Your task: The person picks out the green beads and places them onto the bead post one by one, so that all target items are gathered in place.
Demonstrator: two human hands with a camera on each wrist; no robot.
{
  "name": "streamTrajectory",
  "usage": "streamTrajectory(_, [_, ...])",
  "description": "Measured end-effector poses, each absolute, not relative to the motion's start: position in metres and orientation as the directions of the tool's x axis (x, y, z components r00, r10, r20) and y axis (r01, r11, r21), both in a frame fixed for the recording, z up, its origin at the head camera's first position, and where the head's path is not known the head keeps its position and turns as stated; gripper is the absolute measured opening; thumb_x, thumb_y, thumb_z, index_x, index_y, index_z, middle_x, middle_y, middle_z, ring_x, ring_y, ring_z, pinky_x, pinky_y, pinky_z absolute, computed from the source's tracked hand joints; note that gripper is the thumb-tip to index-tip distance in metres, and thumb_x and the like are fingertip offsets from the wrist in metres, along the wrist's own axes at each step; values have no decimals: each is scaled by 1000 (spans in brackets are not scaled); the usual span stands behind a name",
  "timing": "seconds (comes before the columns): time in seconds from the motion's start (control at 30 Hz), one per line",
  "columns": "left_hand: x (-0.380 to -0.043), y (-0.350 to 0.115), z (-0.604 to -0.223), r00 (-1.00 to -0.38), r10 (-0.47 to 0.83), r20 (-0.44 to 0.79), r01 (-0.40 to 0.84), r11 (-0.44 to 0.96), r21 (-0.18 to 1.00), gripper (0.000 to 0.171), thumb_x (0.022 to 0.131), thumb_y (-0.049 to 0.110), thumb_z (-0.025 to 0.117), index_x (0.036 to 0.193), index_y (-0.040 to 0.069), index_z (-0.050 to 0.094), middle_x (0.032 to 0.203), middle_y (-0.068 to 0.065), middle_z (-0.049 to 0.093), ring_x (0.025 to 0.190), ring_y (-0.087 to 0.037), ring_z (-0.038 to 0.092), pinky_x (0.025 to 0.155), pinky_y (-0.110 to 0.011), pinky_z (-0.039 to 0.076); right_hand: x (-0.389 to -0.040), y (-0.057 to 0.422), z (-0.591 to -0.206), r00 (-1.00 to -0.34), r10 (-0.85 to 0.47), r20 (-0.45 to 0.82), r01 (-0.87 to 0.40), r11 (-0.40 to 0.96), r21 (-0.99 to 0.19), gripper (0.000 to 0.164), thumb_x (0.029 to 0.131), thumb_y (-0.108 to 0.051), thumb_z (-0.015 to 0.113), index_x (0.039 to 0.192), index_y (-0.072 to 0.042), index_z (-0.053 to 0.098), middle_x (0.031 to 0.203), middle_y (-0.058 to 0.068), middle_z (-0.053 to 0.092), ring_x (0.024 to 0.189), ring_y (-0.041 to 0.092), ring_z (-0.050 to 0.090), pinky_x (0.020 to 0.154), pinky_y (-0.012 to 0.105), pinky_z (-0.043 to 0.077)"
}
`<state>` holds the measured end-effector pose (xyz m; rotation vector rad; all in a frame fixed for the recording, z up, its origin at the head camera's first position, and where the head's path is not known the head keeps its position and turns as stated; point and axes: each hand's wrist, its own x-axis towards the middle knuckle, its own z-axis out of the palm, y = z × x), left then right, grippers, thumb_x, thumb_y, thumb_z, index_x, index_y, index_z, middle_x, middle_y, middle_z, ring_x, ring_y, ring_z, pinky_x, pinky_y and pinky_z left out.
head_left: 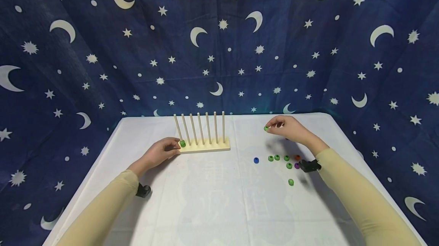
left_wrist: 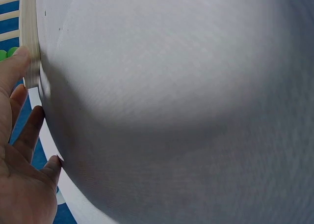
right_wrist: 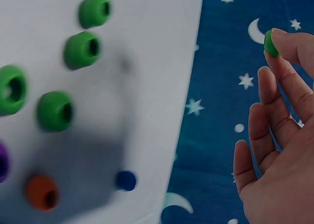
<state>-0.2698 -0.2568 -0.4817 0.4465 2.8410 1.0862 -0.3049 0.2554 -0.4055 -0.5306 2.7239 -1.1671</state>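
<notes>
From my remote seat I see the right hand [head_left: 291,128], right of centre in the head view, pinching a green bead [head_left: 266,128] between thumb and forefinger — a nearly closed grip, the other fingers loosely bent (the right wrist view shows this best). Left of centre, the left hand [head_left: 159,150] grips the left end of the wooden rack [head_left: 209,147], thumb in front. Seven pegs rise from it, and green beads sit stacked on the leftmost peg [head_left: 177,126]. Below the right hand, on the white tablecloth [head_left: 212,200], I find five loose green beads [head_left: 286,158], a blue bead [head_left: 256,160], an orange bead [head_left: 297,157] and a purple bead [head_left: 297,165].
</notes>
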Motion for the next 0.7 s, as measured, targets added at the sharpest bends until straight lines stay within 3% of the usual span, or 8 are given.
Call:
streamTrajectory(0.5, [-269,-257,-480,-955,295,29,236,700,674,9,94,18,77,100,16,71,142,-13,59,137,-36,50,116,-55,34,-320,217,-358,-910,-409,63,-326,615,-718,37,93,-42,76,119,-16,73,115,4,65,102,25,54,86,43,49])
streamTrajectory(0.7, [-270,-258,-480,-955,295,28,238,705,669,8,94,18,77,99,16,71,142,-14,59,136,-37,50,116,-55,34,-326,200,-343,-899,-429,88,-359,606,-710,33,93,-41,76,117,-18,74,114,2,66,101,24,55,85,43,50])
